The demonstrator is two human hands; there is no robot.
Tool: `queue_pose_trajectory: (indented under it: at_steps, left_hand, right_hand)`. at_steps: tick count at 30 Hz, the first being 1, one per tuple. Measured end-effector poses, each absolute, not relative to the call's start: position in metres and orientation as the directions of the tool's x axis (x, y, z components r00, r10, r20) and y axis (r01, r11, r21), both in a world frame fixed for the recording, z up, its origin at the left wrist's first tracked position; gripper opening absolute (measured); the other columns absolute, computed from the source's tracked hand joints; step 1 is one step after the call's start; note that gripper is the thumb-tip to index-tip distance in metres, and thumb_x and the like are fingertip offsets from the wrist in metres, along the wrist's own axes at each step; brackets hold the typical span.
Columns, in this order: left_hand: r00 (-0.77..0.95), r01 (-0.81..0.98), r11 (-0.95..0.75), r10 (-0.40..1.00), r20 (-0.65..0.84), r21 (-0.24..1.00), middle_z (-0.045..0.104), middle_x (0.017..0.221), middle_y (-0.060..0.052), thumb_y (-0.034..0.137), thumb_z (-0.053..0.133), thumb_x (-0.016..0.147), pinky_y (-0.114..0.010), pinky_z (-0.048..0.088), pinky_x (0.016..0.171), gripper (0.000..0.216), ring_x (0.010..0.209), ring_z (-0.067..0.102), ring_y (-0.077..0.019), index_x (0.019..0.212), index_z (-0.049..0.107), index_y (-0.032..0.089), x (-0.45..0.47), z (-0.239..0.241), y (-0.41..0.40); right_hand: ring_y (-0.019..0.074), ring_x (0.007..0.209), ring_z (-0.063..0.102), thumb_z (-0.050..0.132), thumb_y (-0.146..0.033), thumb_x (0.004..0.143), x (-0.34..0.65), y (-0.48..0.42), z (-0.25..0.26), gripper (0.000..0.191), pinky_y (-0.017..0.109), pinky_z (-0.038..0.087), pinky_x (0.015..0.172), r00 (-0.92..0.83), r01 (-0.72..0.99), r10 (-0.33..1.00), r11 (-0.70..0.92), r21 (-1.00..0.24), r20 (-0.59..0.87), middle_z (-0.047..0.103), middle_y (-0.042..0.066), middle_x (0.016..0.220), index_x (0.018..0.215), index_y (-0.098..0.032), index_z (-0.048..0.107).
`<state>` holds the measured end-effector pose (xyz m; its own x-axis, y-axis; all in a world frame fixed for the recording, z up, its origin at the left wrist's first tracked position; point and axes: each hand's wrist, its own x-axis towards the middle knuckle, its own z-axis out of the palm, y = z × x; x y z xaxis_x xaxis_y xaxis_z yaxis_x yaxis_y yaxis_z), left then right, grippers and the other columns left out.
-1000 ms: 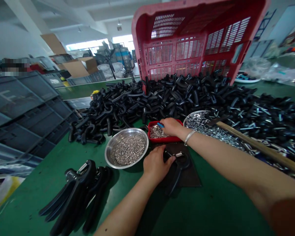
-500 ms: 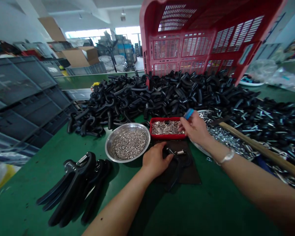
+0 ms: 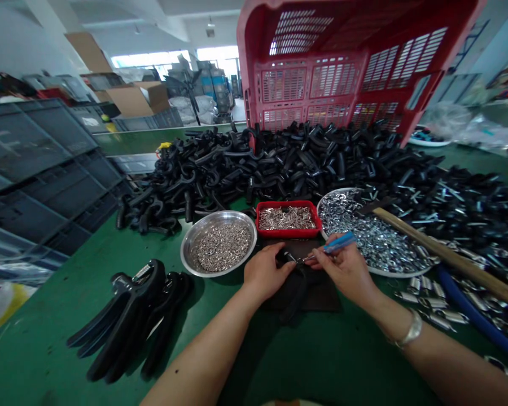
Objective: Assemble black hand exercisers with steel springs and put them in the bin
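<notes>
My left hand (image 3: 266, 274) is closed on the upper end of a black hand grip exerciser (image 3: 295, 296), which lies on a dark flat pad (image 3: 328, 296). A short metal piece shows beside my thumb. In my right hand (image 3: 346, 269), closed with the fingers pinched, is a screwdriver with a blue handle (image 3: 339, 242). Its thin shaft points left, to the exerciser's top by my left thumb; whether the tip touches is too small to tell. Just beyond my hands stand a red tray (image 3: 288, 232) of metal pins and a steel bowl (image 3: 186, 256) of small metal parts.
Assembled hand grips (image 3: 131, 316) lie at the left. A white plate (image 3: 385, 274) of metal parts sits at the right, under a wooden-handled hammer (image 3: 432, 243); loose springs (image 3: 436, 304) lie nearby. Black handles (image 3: 288, 163) pile up before a red crate (image 3: 305, 84). Grey crates (image 3: 38, 146) stand left.
My right hand has moved from the red tray's right end down toward me, to the exerciser, bringing the blue screwdriver. My left hand has stayed nearly still.
</notes>
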<state>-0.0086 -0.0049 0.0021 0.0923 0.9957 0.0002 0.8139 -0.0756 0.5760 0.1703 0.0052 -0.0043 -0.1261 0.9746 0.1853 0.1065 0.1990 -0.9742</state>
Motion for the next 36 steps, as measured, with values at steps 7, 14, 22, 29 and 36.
queue_pose_trajectory:
  at_steps: [7,14,22,29,36]
  left_hand:
    - [0.076,0.809,-0.059,0.997,-0.004,0.585,0.061,0.109,0.000,0.047,0.054,0.074,-0.024,0.044,0.065,0.051,0.081,0.059,-0.0152,0.121,0.050,0.026,-0.009,0.001,-0.004]
    - [0.047,0.816,-0.034,0.999,-0.007,0.577,0.062,0.107,0.001,0.046,0.054,0.074,-0.024,0.044,0.063,0.050,0.079,0.059,-0.0154,0.120,0.050,0.028,-0.007,0.002,-0.006]
    - [0.084,0.795,-0.089,0.996,0.035,0.600,0.061,0.110,0.002,0.043,0.052,0.076,-0.024,0.044,0.066,0.046,0.081,0.059,-0.0152,0.120,0.050,0.027,-0.005,-0.002,-0.007]
    - [0.082,0.804,-0.074,0.997,0.014,0.589,0.061,0.110,0.000,0.041,0.051,0.077,-0.024,0.044,0.063,0.047,0.079,0.059,-0.0150,0.121,0.049,0.028,-0.006,-0.002,-0.006]
    - [0.112,0.792,-0.092,0.994,0.005,0.604,0.062,0.107,0.000,0.046,0.051,0.076,-0.024,0.043,0.060,0.048,0.076,0.060,-0.0152,0.121,0.050,0.029,-0.009,-0.002,-0.004]
  right_hand:
    - [0.0197,0.062,0.064,0.057,-0.034,0.077,0.166,0.001,-0.001,0.025,0.037,0.057,0.059,-0.133,0.178,0.970,0.226,-0.958,0.204,0.058,0.001,0.071,0.086,-0.025,0.035]
    - [0.0196,0.059,0.063,0.058,-0.032,0.072,0.159,0.009,0.009,0.026,0.034,0.054,0.054,-0.099,0.363,0.987,0.151,-0.919,0.123,0.057,0.003,0.073,0.086,-0.022,0.038]
    - [0.0141,0.059,0.065,0.065,-0.033,0.068,0.172,0.024,0.012,0.043,0.024,0.053,0.052,-0.266,-0.013,0.941,-0.219,-0.976,-0.208,0.061,-0.005,0.065,0.090,-0.023,0.029]
    - [0.0129,0.055,0.064,0.061,-0.038,0.072,0.155,0.004,0.019,0.038,0.021,0.050,0.047,-0.535,0.086,0.790,-0.301,-0.950,-0.299,0.062,-0.003,0.067,0.089,-0.021,0.031]
    - [0.0171,0.058,0.065,0.064,-0.045,0.068,0.170,0.005,0.013,0.046,0.029,0.055,0.051,-0.199,0.137,0.978,-0.033,-0.990,-0.060,0.059,-0.003,0.066,0.090,-0.023,0.030]
